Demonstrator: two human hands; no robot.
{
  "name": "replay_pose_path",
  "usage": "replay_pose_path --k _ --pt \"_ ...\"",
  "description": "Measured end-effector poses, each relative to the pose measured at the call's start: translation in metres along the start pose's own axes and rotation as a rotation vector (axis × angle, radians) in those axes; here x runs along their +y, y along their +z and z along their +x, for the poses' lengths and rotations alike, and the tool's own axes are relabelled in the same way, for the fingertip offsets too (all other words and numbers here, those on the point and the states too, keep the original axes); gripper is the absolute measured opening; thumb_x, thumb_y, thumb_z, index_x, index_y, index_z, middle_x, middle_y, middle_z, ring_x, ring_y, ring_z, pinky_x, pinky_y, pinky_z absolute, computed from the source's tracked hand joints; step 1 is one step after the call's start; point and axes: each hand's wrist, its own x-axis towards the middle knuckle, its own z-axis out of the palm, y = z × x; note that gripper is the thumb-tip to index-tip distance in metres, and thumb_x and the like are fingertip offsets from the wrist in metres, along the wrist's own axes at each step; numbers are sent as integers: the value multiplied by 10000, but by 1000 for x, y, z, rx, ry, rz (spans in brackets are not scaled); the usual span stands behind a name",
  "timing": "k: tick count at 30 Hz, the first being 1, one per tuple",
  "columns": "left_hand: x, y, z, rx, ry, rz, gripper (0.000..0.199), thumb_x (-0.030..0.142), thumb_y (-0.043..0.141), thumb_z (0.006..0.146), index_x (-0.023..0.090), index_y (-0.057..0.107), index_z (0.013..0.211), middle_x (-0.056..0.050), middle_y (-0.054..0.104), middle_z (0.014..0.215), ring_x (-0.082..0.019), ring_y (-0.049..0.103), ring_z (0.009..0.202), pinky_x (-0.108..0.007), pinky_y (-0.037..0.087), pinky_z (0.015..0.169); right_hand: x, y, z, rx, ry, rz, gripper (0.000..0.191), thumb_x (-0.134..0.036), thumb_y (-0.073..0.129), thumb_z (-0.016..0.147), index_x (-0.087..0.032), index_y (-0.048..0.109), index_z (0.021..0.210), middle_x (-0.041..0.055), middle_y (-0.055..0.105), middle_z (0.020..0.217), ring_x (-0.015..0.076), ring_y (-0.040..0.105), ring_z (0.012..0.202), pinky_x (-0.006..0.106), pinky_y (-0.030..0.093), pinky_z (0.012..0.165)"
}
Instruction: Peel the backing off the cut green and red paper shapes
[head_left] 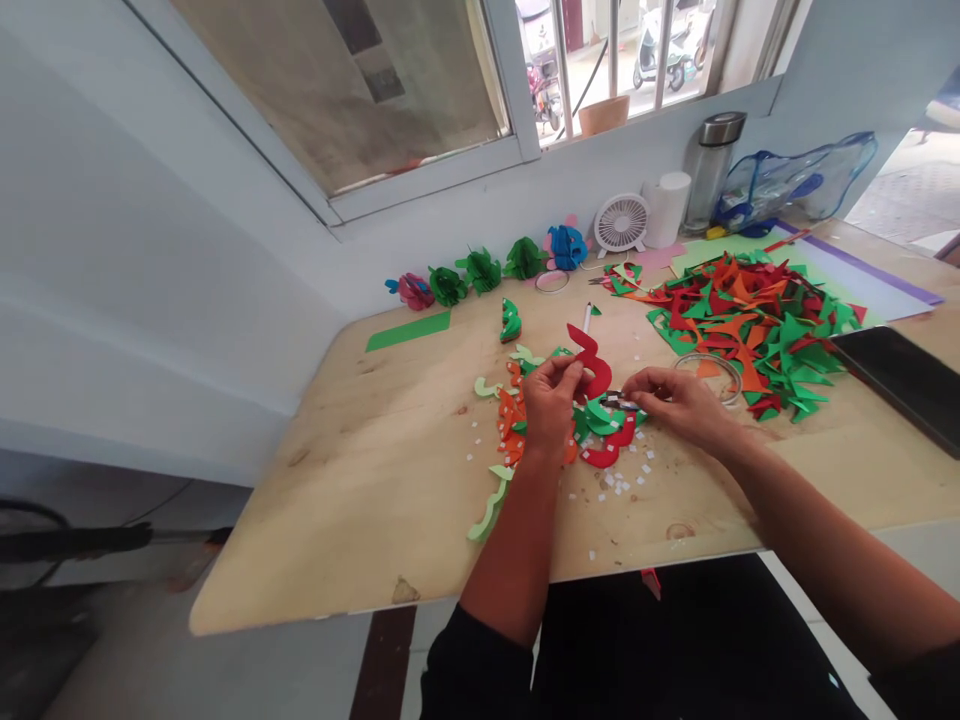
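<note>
A curly red paper cut-out [598,377] is pinched upright between the thumb and fingers of my left hand [553,395]. My right hand [675,400] is closed around a small dark metal tool [618,399], whose exact kind I cannot make out; its tip is close to the red paper. Under and around my hands lie green paper pieces [598,417], orange paper pieces [511,412] and another red piece [609,452], several bearing small white squares. Loose white squares [619,484] are scattered on the table in front. A pale green wavy strip [491,508] lies beside my left forearm.
A large heap of red, orange and green scraps [750,320] covers the right side, beside a phone [904,375] and a tape roll [712,375]. Along the wall stand folded paper flowers [480,270], a small fan [622,222] and a glass bottle [712,175].
</note>
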Motion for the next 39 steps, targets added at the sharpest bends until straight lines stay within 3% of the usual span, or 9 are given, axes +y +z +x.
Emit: replay_pose_path --k 5,9,12,17,24,30,33,37,39 --pt "-3 -4 5 10 -60 -80 177 273 698 628 140 611 706 25 621 556 -74 532 444 -189 410 438 5 -6 0 -188 -316 -408 144 -176 550 774 -202 676 838 62 676 850 221 583 836 328 424 739" --pt "-4 -4 5 -3 -71 -58 180 278 707 623 137 626 701 20 624 545 -75 544 460 -182 413 456 7 -8 0 -190 -368 -709 147 -260 541 825 -179 663 833 90 647 801 246 551 804 361 404 737" --pt "-5 -3 4 0 -62 -34 173 280 707 629 136 628 683 15 630 553 -74 550 467 -183 415 469 7 -6 -1 -210 -384 -792 123 -273 563 818 -187 649 799 82 633 793 238 539 798 348 398 729" --pt "-6 -2 4 -25 -67 -16 180 290 712 633 137 630 681 9 633 557 -81 557 470 -188 416 465 7 -4 -2 -198 -378 -768 65 -224 576 802 -191 624 775 72 626 801 223 532 780 332 406 718" --pt "-5 -2 3 -44 -93 3 223 325 722 623 135 630 695 11 624 543 -85 554 462 -193 421 459 9 -8 -4 -281 -396 -684 92 -231 666 738 -202 631 818 83 638 976 262 549 952 379 416 821" --pt "-4 -1 2 -62 -100 5 193 298 714 619 138 624 678 13 620 542 -90 561 475 -194 426 471 12 -10 -1 -287 -444 -643 53 -156 586 779 -191 601 742 97 644 959 259 558 961 380 424 817" --pt "-4 -1 1 -67 -92 18 165 284 693 637 136 632 677 8 626 556 -87 559 483 -195 430 487 6 -15 -4 -306 -442 -563 68 -181 552 813 -194 600 766 79 652 889 226 580 887 343 436 774" --pt "-2 0 0 -103 -84 81 121 256 674 648 143 631 643 11 619 549 -88 561 493 -200 439 518 -10 -27 -11 -361 -259 -474 107 -245 512 850 -214 595 790 -1 640 701 145 562 606 250 413 565" --pt "-1 0 -2 -118 -78 109 106 244 674 649 147 632 642 11 618 545 -94 568 504 -206 443 531 -19 -33 -13 -376 -239 -405 109 -256 512 855 -218 601 804 -7 663 739 141 592 645 241 429 601"
